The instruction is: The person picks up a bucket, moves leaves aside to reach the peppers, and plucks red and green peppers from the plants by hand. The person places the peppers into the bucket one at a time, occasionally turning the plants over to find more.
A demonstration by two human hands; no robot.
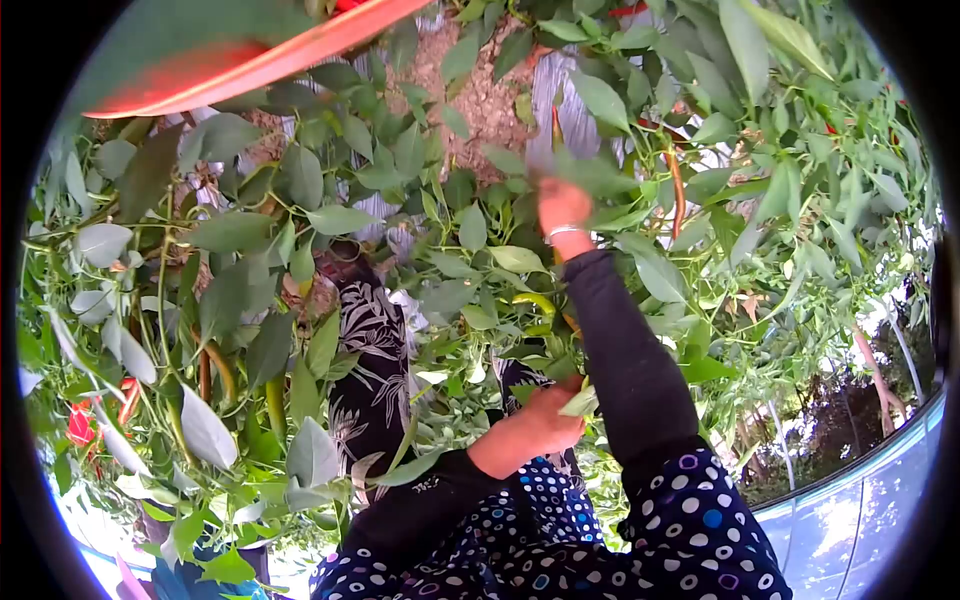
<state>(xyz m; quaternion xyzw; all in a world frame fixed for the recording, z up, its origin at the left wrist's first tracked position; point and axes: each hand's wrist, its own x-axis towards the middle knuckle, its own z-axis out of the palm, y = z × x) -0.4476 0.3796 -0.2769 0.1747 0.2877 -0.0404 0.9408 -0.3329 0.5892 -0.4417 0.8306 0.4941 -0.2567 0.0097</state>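
Observation:
My right hand, with a pale band at the wrist, reaches forward into the pepper plants. Leaves and motion blur cover its fingers, and a thin reddish-green chili pepper hangs just beyond them. My left hand is closed low in front of my body, close to the foliage. A pale leaf lies at its fingertips; what is inside the grip is hidden. Between the two hands, a yellow-green pepper hangs among leaves. A long orange-red chili pepper hangs to the right of my right hand.
Dense pepper plants surround my legs. A red rim, seemingly of a container, crosses the upper left. Bare soil and silvery ground sheeting show ahead. Green peppers hang at left; a pale blue sheet is at lower right.

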